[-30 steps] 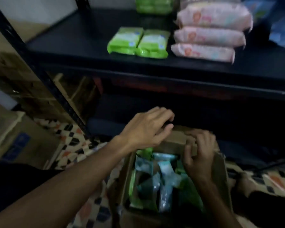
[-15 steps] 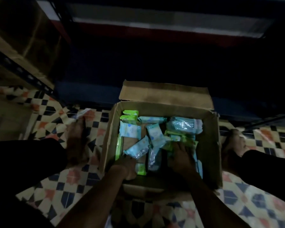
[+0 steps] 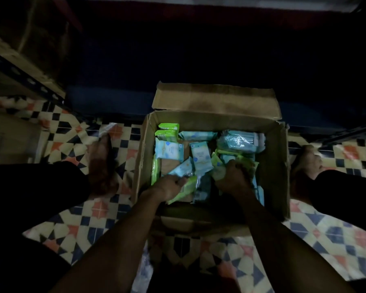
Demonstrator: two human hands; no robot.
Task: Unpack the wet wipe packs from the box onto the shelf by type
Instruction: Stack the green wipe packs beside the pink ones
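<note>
In the open cardboard box (image 3: 209,119) on the tiled floor (image 3: 76,227), 2 hands: left hand (image 3: 170,187) grips 1 green pack (image 3: 183,190), right hand (image 3: 231,176) clutches green packs (image 3: 244,163). 2 green packs (image 3: 167,131) upright at far-left corner; blue packs (image 3: 200,156) jumbled between.

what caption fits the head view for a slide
Both hands, left and right, dig among wipe packs in the box.

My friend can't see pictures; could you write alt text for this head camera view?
Both hands reach into an open cardboard box of green and blue wet wipe packs: the left hand and the right hand each grip green packs. The box stands on patterned floor tiles.
</note>
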